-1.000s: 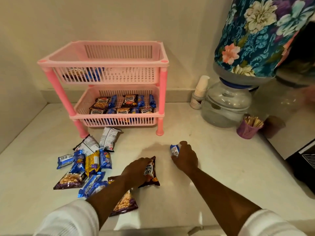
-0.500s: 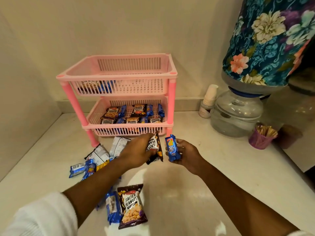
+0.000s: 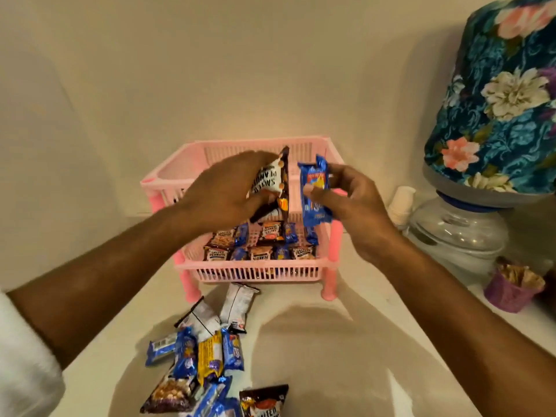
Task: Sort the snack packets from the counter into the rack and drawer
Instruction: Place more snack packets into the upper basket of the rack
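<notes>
Pink slatted plastic two-tier rack [image 3: 255, 270] behind the fingers – matt, smooth. Blue foil biscuit packet [image 3: 314, 191] between right-hand fingertips – glossy, crinkled. Dark peanut pouch [image 3: 272, 183] under left fingers – shiny film. Floral cloth bottle cover [image 3: 496, 97], soft weave. Pale counter [image 3: 331, 356] – smooth, slight sheen.

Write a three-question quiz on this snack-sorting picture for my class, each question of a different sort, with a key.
1. True or false: the left hand holds a salted peanuts packet.
2. What colour is the packet in the right hand?
3. Where do loose packets lie? A) on the counter in front of the pink rack B) beside the purple cup C) behind the water dispenser

Key: 1 true; 2 blue; 3 A.
</notes>
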